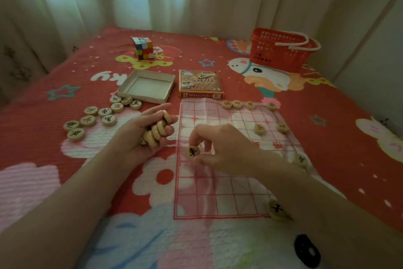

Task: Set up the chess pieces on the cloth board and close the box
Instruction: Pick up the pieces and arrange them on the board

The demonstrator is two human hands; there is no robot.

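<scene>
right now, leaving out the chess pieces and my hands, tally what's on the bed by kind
open box half: 1
printed box half: 1
cloth board: 1
puzzle cube: 1
red basket: 1
total: 5

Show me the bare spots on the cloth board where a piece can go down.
Bare on the cloth board: the near rows, between the right hand and the red border; also the far-left corner by the printed lid. Crowded: the far-right edge, lined with pieces.
</scene>
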